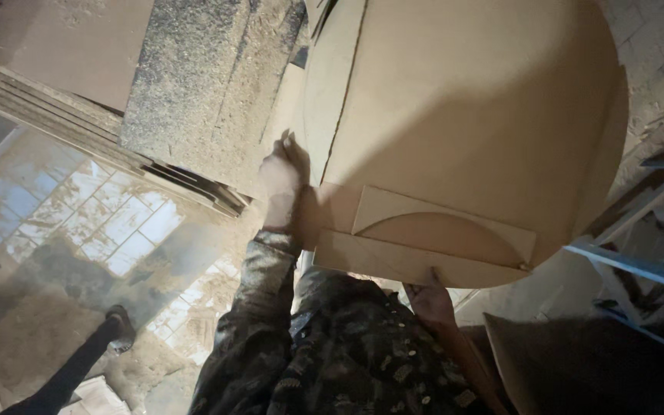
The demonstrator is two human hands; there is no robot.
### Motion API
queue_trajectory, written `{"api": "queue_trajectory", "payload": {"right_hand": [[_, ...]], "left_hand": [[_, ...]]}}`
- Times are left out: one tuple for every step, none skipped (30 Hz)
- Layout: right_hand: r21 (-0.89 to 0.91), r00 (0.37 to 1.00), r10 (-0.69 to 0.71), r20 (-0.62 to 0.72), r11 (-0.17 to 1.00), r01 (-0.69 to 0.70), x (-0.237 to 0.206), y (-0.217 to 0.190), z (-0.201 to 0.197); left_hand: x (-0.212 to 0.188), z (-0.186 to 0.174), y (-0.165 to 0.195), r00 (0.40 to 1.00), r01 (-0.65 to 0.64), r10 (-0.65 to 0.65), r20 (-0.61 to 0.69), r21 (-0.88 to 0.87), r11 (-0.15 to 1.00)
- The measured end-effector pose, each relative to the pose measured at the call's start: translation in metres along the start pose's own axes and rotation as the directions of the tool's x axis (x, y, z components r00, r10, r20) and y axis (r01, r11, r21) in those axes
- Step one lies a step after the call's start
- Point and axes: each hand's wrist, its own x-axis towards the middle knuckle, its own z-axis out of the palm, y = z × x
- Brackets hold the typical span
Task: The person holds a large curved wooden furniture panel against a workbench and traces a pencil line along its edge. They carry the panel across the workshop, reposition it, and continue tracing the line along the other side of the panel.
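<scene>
Fibreboard panel (463, 115), likely stiff and bulky: left hand (280, 180) flat on its 9 o'clock edge, right hand (428, 300) gripping its 6 o'clock edge

The round fibreboard panel (463, 115) fills the upper right of the frame and its top runs past the upper edge, so its full outline cannot be seen. The right hand (428, 301), low in the middle of the frame, is mostly covered by the panel's lower edge; only the back of it shows, and its fingers are hidden. The left hand (282, 180) at centre lies against the panel's side, its fingertips blurred against the board. A stack of boards (78, 100) is cut off at the upper left. At the lower left a dark shoe (121, 327) and leg leave the frame, the person unseen.
</scene>
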Motion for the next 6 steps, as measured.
{"api": "queue_trajectory", "payload": {"right_hand": [[-0.037,1.0,0.02,-0.016,0.999,-0.021,0.0,0.001,0.001],[-0.047,1.0,0.015,0.003,0.999,-0.015,0.002,0.003,0.002],[-0.055,1.0,0.006,0.021,0.998,-0.005,0.004,0.003,0.001],[-0.062,0.999,-0.003,0.036,0.998,0.005,0.004,0.003,-0.002],[-0.051,0.997,0.005,0.077,0.999,-0.001,0.005,0.001,-0.005],[-0.042,0.993,0.013,0.119,0.999,-0.008,0.006,-0.002,-0.008]], "left_hand": [[0.005,-0.003,0.006,0.999,-0.008,0.007,-0.036,-0.011,1.0],[0.01,-0.006,0.011,0.997,-0.018,0.017,-0.071,-0.022,1.0],[0.016,-0.009,0.016,0.999,-0.011,0.011,-0.038,0.007,1.0],[0.022,-0.012,0.02,1.0,-0.004,0.004,-0.003,0.035,0.999],[0.029,-0.016,0.023,1.0,0.001,-0.003,0.031,0.063,0.998],[0.021,-0.003,0.044,1.0,0.0,-0.002,0.031,0.064,0.998]]}}
